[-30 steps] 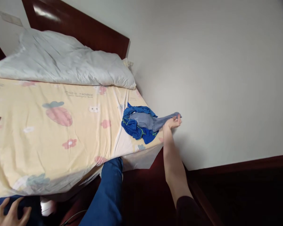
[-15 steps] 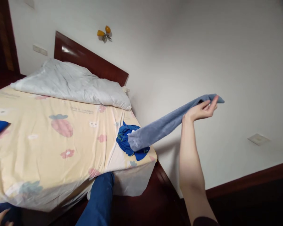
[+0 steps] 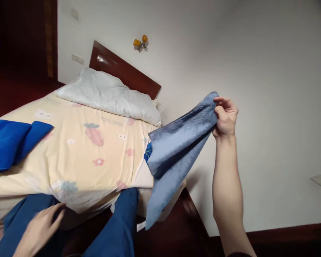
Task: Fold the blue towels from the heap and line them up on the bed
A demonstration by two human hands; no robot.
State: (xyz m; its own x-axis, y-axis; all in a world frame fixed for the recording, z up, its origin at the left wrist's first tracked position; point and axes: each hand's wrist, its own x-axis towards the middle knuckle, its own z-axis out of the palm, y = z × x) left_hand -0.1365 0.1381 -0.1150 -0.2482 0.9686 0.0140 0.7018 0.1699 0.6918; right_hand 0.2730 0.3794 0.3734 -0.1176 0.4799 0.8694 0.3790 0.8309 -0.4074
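My right hand is raised at the right and pinches the top corner of a grey-blue cloth. The cloth slants down to the left in folds, its lowest corner past the bed's edge. Behind it a bit of crumpled dark blue fabric shows on the bed; the rest is hidden. My left hand is low at the left above my blue-trousered leg, fingers apart, with nothing in it. A folded bright blue cloth lies at the bed's left side.
A bed with a cream patterned sheet stretches in front of me, with a pale pillow by the dark red headboard. An orange wall lamp is above it. A white wall rises at the right.
The grey-blue cloth has swung lower and spread wider, and my right hand has turned. My left hand has come further into view. More of the folded blue cloth shows at the left.
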